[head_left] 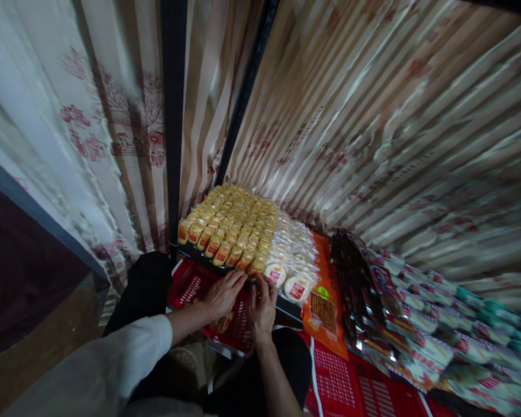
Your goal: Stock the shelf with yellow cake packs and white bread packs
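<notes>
My left hand (224,294) reaches to the front edge of a display of yellow wrapped pastries (230,223), its fingers pressed together. Close beside it, my right hand (263,307) has its fingers bent inward at the same edge. The fingertips nearly meet below the front pastries, and a small dark item between them is too hidden to name. The pastries stand in tight rows on a black tray (195,256). Under my hands is a red plastic basket (184,282) with a few wrapped pieces (224,322) in it.
White round wrapped cakes (296,286) adjoin the pastries on the right. Farther right lie an orange snack bag (323,307), dark packaged goods (351,278) and several blurred white packets (429,353). More red baskets (338,370) stand below. Pleated curtains (351,116) and a black post (172,116) rise behind.
</notes>
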A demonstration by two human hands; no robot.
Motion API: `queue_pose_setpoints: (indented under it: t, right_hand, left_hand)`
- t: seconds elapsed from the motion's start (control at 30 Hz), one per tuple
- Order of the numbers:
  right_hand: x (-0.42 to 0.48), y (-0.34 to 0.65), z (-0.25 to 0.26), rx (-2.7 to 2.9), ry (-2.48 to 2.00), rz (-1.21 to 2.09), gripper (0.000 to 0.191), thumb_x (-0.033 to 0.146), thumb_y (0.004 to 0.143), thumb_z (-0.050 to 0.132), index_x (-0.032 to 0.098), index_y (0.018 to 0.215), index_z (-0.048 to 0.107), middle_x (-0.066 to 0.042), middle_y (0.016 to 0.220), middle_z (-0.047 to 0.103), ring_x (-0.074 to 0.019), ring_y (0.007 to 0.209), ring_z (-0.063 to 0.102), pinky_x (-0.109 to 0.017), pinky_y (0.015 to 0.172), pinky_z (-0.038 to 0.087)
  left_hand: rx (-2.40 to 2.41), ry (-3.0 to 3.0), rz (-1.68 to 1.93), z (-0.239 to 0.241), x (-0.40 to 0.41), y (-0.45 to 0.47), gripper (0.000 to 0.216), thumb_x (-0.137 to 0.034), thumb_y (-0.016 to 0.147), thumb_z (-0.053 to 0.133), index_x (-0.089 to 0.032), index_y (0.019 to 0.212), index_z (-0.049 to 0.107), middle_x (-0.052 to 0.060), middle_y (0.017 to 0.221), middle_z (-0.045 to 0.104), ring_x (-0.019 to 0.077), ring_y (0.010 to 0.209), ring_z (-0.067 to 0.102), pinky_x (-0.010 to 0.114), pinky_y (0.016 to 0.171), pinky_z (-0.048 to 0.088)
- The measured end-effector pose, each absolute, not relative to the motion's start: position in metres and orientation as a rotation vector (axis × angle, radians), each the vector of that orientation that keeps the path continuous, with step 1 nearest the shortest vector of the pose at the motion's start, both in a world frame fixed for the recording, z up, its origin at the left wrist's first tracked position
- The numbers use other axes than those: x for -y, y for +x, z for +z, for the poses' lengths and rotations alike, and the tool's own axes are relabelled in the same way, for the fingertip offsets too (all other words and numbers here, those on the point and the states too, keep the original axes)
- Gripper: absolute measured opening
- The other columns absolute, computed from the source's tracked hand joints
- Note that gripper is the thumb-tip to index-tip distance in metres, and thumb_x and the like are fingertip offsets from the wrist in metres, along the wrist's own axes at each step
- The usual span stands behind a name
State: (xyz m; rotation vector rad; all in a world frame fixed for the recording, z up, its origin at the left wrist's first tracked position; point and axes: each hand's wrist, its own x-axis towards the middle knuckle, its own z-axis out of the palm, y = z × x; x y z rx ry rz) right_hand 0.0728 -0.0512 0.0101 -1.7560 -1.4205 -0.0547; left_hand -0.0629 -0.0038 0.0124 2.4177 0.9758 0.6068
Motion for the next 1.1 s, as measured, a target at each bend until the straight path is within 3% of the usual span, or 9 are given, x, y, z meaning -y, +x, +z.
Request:
queue_pose_setpoints:
  t: [0.37, 0.73, 1.1]
  right_hand:
    - [0.044, 0.070, 0.006, 1.469, -1.706, -0.041, 0.043, 0.020, 0.089, 0.033, 0.022, 0.128, 0.051, -0.011, 0.121, 0.049, -0.0201, 0.115, 0.050, -0.040, 0.094, 0.048]
    - [0.045, 0.074, -0.004, 1.545, -1.697, -0.021, 0.056, 0.007, 0.079, 0.036, 0.024, 0.130, 0.050, -0.011, 0.123, 0.048, -0.0198, 0.117, 0.048, -0.039, 0.097, 0.047]
    - [0.045, 0.072, 0.000, 1.564, -1.726, -0.025, 0.056, 0.006, 0.079, 0.035, 0.021, 0.131, 0.048, -0.012, 0.126, 0.046, -0.0203, 0.120, 0.046, -0.038, 0.096, 0.047]
  left_hand:
    - [-1.072, 2.330, 0.684, 0.009, -0.011, -0.046, 0.058, 0.000, 0.079, 0.033, -0.014, 0.135, 0.037, 0.012, 0.136, 0.042, 0.0214, 0.129, 0.035, 0.041, 0.108, 0.035]
    - [-1.003, 2.233, 0.817, 0.004, -0.010, -0.044, 0.051, -0.007, 0.086, 0.030, -0.012, 0.136, 0.037, 0.015, 0.135, 0.041, 0.0230, 0.129, 0.035, 0.043, 0.108, 0.034]
    - [-1.031, 2.237, 0.796, 0.013, -0.005, -0.046, 0.049, -0.007, 0.083, 0.032, -0.007, 0.132, 0.040, 0.015, 0.133, 0.043, 0.0236, 0.128, 0.036, 0.041, 0.110, 0.033]
